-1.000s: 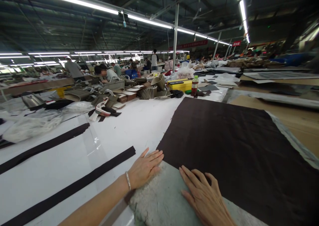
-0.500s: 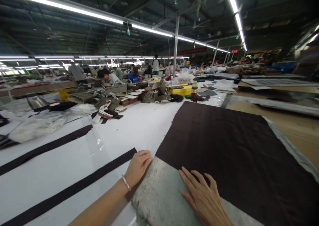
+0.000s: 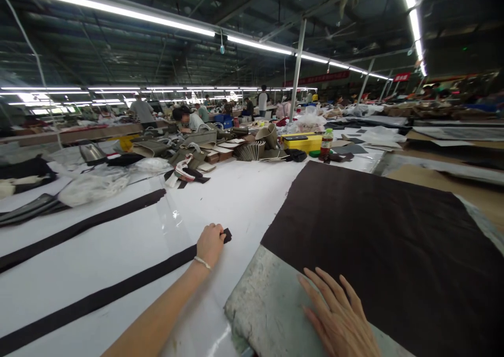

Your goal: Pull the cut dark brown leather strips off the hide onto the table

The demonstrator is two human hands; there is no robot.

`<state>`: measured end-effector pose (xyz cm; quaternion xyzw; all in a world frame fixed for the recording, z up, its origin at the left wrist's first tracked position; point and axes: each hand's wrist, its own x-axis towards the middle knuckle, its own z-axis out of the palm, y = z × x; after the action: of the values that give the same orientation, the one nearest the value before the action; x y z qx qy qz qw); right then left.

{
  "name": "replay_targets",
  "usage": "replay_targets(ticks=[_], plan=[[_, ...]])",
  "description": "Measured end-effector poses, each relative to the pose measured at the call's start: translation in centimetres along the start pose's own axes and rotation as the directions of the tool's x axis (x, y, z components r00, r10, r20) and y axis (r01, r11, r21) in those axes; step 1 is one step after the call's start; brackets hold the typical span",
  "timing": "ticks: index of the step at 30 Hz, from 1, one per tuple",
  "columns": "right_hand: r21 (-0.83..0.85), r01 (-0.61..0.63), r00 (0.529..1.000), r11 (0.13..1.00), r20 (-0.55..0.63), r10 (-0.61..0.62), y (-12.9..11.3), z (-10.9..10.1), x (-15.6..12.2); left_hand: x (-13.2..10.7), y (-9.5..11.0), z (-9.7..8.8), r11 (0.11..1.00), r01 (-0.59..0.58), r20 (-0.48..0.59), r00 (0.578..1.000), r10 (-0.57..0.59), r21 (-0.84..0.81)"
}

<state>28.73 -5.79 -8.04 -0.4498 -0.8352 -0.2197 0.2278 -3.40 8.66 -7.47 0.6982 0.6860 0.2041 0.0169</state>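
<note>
My left hand (image 3: 210, 244) is closed around the near dark strip (image 3: 118, 292), close to its far end, whose tip sticks out past the fingers. The strip runs back over the white tabletop (image 3: 232, 199) to the lower left. Fingers stretched and spread, my right hand (image 3: 338, 310) is over the grey-green slab (image 3: 271, 289), its fingertips by the near edge of a large dark brown sheet (image 3: 374, 236). That sheet lies across most of the slab. A second dark strip (image 3: 82, 228) lies farther off on the left, roughly alongside the first.
Beyond lie olive bag pieces (image 3: 197, 142), a yellow box (image 3: 301, 144) and a bottle of dark liquid (image 3: 326, 143). Clear plastic (image 3: 94, 186) is heaped at left. Cardboard sheets (image 3: 437, 176) lie on the right. A post (image 3: 298, 68) rises behind, with people working farther back.
My left hand has moved from the slab's corner onto the near strip's end and closed on it. My right hand stays spread near the sheet's edge. The view has turned slightly left.
</note>
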Motion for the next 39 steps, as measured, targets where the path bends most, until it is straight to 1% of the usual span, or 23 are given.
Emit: replay_targets(ticks=[4, 9, 11, 12, 13, 14, 15, 16, 17, 18, 19, 20, 21, 22, 24, 26, 28, 30, 33, 35, 36, 39], plan=[[0.003, 0.018, 0.999, 1.0, -0.04, -0.018, -0.4, -0.4, 0.2, 0.4, 0.1, 0.1, 1.0, 0.003, 0.002, 1.0, -0.003, -0.02], [0.039, 0.004, 0.999, 0.999, -0.053, -0.002, -0.5, -0.7, 0.3, 0.5, -0.6, -0.1, 0.989, 0.016, -0.043, 0.999, -0.023, -0.145], [0.144, -0.039, 0.998, 0.989, -0.04, 0.045, -0.8, -0.6, 0.2, 0.2, -0.6, -0.7, 0.976, 0.003, -0.079, 0.997, -0.021, -0.217], [0.238, -0.087, 0.995, 0.967, -0.018, 0.094, -1.0, -0.5, 0.3, -0.1, -0.4, -1.2, 0.967, -0.014, -0.098, 0.995, -0.011, -0.253], [0.356, -0.163, 0.986, 0.92, 0.029, 0.163, -1.4, -0.4, 0.4, -0.6, 0.0, -1.7, 0.957, -0.037, -0.115, 0.993, 0.004, -0.289], [0.482, -0.267, 0.963, 0.835, 0.11, 0.244, -1.8, -0.3, 0.7, -1.3, 0.5, -2.3, 0.945, -0.065, -0.128, 0.992, 0.025, -0.321], [0.595, -0.378, 0.925, 0.709, 0.21, 0.317, -2.4, -0.3, 1.1, -2.0, 1.2, -2.9, 0.932, -0.094, -0.136, 0.989, 0.049, -0.35], [0.682, -0.478, 0.874, 0.553, 0.311, 0.372, -3.1, -0.3, 1.6, -2.9, 2.1, -3.4, 0.919, -0.126, -0.14, 0.987, 0.078, -0.373], [0.742, -0.551, 0.822, 0.383, 0.402, 0.404, -3.8, -0.3, 2.4, -3.9, 3.0, -3.8, 0.902, -0.16, -0.14, 0.984, 0.112, -0.401], [0.778, -0.589, 0.779, 0.219, 0.474, 0.411, -4.6, -0.4, 3.2, -4.9, 4.0, -4.1, 0.876, -0.194, -0.136, 0.979, 0.149, -0.441], [0.8, -0.595, 0.753, 0.077, 0.522, 0.402, -5.3, -0.5, 4.1, -6.0, 5.0, -4.3, 0.842, -0.225, -0.124, 0.974, 0.188, -0.49], [0.812, -0.582, 0.741, -0.04, 0.55, 0.385, -6.0, -0.6, 5.0, -7.0, 5.9, -4.5, 0.801, -0.243, -0.104, 0.969, 0.223, -0.547], [0.815, -0.564, 0.736, -0.132, 0.569, 0.368, -6.5, -0.7, 5.9, -7.9, 6.8, -4.5, 0.759, -0.245, -0.072, 0.965, 0.254, -0.603], [0.81, -0.552, 0.73, -0.199, 0.585, 0.353, -7.0, -0.7, 6.6, -8.7, 7.6, -4.4, 0.725, -0.228, -0.024, 0.96, 0.281, -0.65], [0.786, -0.552, 0.705, -0.278, 0.618, 0.348, -7.5, -0.7, 7.5, -10.0, 8.7, -4.3, 0.698, -0.16, 0.091, 0.947, 0.307, -0.698], [0.767, -0.566, 0.663, -0.303, 0.642, 0.386, -7.4, -0.6, 7.5, -10.5, 9.3, -4.2, 0.684, -0.094, 0.186, 0.928, 0.323, -0.724], [0.765, -0.58, 0.635, -0.279, 0.639, 0.434, -6.9, -0.7, 6.7, -10.3, 9.3, -4.3, 0.644, -0.017, 0.286, 0.887, 0.363, -0.765], [0.773, -0.599, 0.637, -0.212, 0.619, 0.46, -6.0, -0.9, 5.3, -9.7, 8.7, -4.5, 0.601, 0.072, 0.392, 0.818, 0.421, -0.796], [0.748, -0.654, 0.622, -0.117, 0.619, 0.48, -4.3, -1.3, 2.7, -8.7, 7.3, -4.7, 0.578, 0.182, 0.523, 0.689, 0.502, -0.795], [0.716, -0.691, 0.588, -0.098, 0.636, 0.5, -3.1, -1.6, 0.8, -8.1, 6.4, -4.8, 0.584, 0.207, 0.568, 0.618, 0.544, -0.785], [0.7, -0.707, 0.566, -0.099, 0.645, 0.514, -2.4, -1.7, -0.1, -7.9, 5.9, -4.9, 0.596, 0.204, 0.583, 0.591, 0.557, -0.777], [0.652, -0.749, 0.485, -0.117, 0.66, 0.573, -0.7, -2.4, -2.5, -7.0, 4.5, -5.1, 0.663, 0.174, 0.634, 0.537, 0.556, -0.728]])
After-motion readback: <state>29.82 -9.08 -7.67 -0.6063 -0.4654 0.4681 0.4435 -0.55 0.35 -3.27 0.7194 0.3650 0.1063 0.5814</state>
